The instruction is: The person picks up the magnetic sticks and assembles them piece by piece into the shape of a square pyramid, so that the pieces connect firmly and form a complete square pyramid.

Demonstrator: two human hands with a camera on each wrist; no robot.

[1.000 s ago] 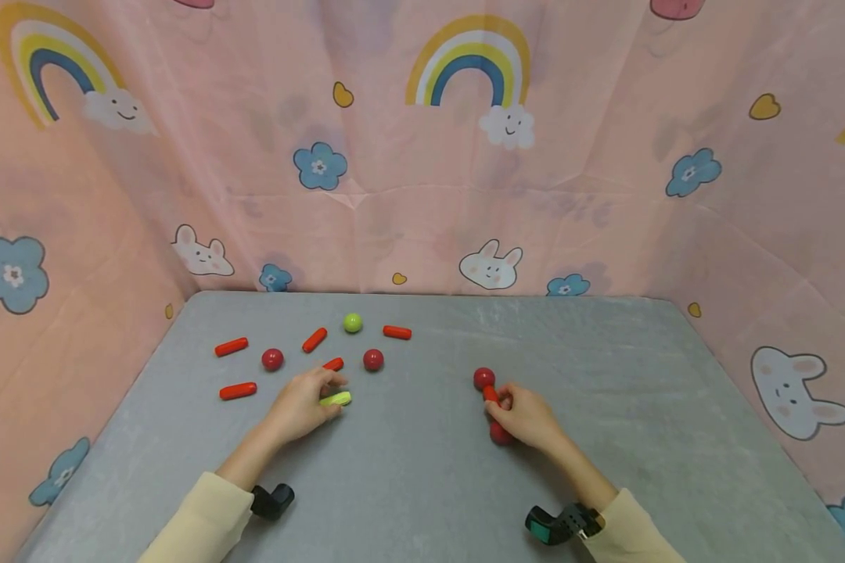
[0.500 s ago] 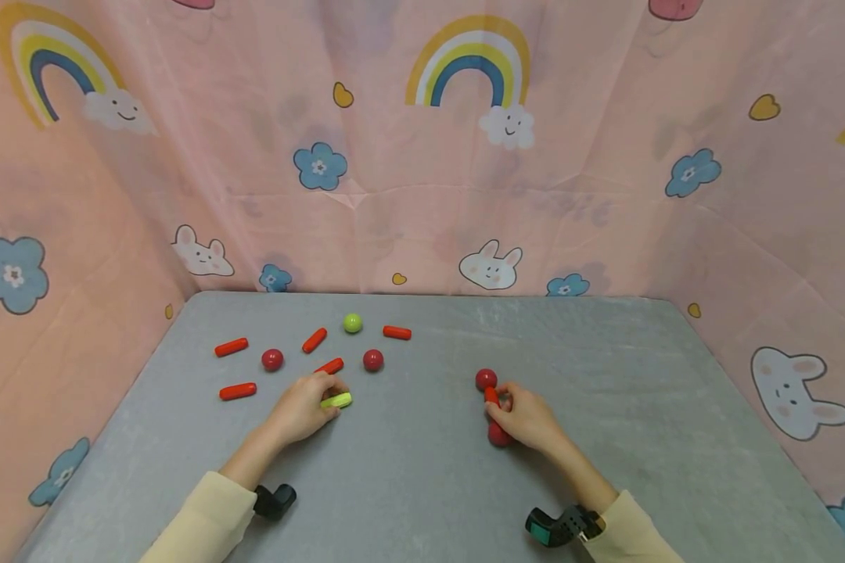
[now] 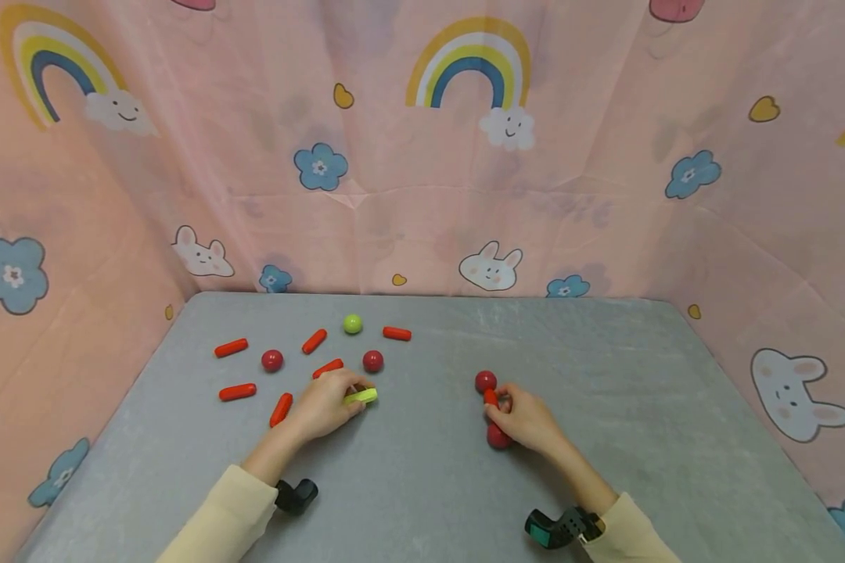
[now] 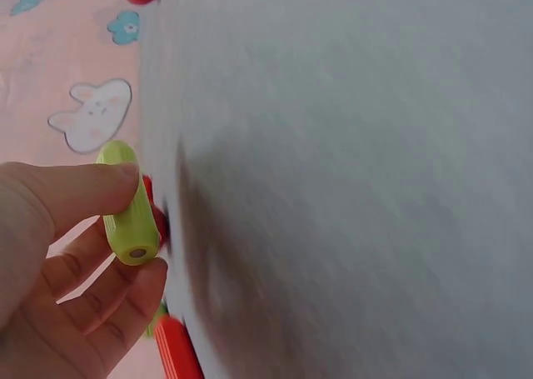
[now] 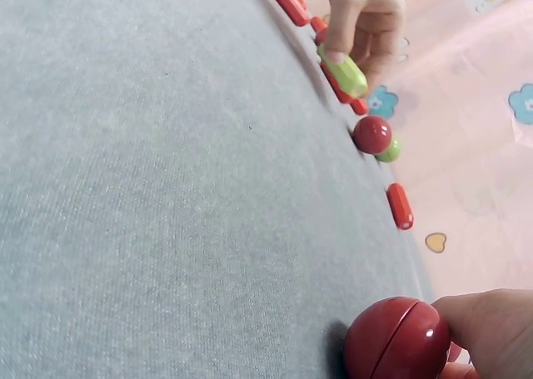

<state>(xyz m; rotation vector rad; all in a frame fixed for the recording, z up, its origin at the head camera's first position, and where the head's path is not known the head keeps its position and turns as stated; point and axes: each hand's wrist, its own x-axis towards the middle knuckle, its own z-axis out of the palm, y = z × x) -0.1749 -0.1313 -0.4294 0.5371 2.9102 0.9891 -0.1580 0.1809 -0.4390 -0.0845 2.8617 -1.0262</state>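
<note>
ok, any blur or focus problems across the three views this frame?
Head view: sharp and evenly lit, with wide-angle bowing at the backdrop edges. Left wrist view: the table is smeared by motion blur, while the green stick in the left hand stays fairly crisp. Right wrist view: the near red ball by the right hand is clear; the far pieces are soft.

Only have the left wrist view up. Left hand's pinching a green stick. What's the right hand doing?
Observer: The right hand grips a held red stick set between two red balls.
Operator: Any other green pieces?
Observer: One green ball, farther back than the green stick, apart from both hands.
Operator: Loose red sticks?
Observer: Six loose red sticks lie on the grey table, all around the left hand.
</note>
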